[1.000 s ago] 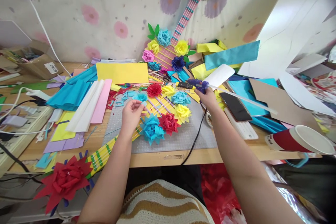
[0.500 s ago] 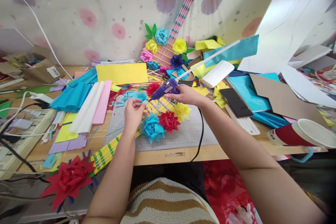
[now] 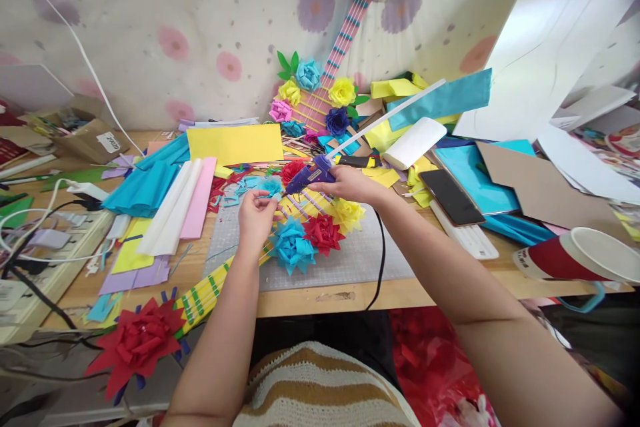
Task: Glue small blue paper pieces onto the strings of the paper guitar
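My right hand (image 3: pixel 347 185) grips a purple glue gun (image 3: pixel 309 177), with a long white glue stick (image 3: pixel 390 113) jutting from its back. The gun's nozzle points down-left, close to my left fingertips. My left hand (image 3: pixel 255 217) pinches a small light-blue paper piece (image 3: pixel 277 197). Beneath both hands lies a yellow paper guitar (image 3: pixel 203 297), its neck running down-left past the table edge. A blue paper flower (image 3: pixel 293 247), a red paper flower (image 3: pixel 324 233) and a yellow one (image 3: pixel 349 213) sit on its body. A big red flower (image 3: pixel 137 343) tops the neck's end.
A pink paper guitar (image 3: pixel 343 40) leans on the wall behind. Coloured paper sheets (image 3: pixel 235 143) lie left and back. To the right are a phone (image 3: pixel 451 196) and a paper cup (image 3: pixel 565 255) near the edge. The gun's black cord (image 3: pixel 383 260) hangs over the front.
The glue gun has shifted slightly left and down, its nozzle nearer my left fingertips. The view has moved a little. Both hands keep their hold.
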Available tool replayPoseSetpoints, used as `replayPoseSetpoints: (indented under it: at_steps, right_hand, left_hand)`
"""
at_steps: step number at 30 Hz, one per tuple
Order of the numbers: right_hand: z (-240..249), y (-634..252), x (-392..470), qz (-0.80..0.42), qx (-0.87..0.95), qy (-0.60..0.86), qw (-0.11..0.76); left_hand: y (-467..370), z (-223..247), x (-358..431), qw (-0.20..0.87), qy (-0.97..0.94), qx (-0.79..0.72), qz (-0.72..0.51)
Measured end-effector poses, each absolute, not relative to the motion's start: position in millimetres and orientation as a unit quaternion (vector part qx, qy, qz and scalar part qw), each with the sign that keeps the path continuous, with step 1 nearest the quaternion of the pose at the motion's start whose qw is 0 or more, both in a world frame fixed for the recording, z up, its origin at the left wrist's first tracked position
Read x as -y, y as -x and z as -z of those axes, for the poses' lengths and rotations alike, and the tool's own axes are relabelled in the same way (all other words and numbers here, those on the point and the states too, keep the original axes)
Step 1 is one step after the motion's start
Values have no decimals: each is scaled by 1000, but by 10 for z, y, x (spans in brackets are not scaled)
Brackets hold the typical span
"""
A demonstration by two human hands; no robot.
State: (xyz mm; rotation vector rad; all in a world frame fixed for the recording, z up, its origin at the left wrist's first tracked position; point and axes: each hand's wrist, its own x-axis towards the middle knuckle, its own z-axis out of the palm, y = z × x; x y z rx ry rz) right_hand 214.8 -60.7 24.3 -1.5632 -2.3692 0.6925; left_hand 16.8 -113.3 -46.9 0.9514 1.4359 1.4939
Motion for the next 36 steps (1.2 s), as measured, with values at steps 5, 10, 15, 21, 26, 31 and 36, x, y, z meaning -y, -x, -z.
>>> replayPoseSetpoints:
  at_steps: [5,10,15,21,26,31,36]
  right_hand:
    - [-247,-2123,590,-242,809,523,113]
    - [-264,-2097,579,-232,811,524,120]
    - [-296,-2077,579,-241,811,518,123]
    - [-322,-2067,592,-251,805,523,125]
    - [-319,-2085,593,-249,810,514,133]
    - [-301,-2115,588,-243,818,508,116]
    - [-296,-2139,594,-244,822,502,111]
  left_hand:
    - [-162,463,1138,421,-379,-572,-593]
    - [-157,454,1143,421,-384,-572,-590]
    - [-151,455,1145,420,-392,-569,-588]
    - [-149,455,1155,418,-394,-566,-592]
    - [-152,444,1160,418,-386,-569,-594]
    - [-161,431,1159,416,-384,-569,-597]
    - [-174,408,1162,418,-381,-567,-599]
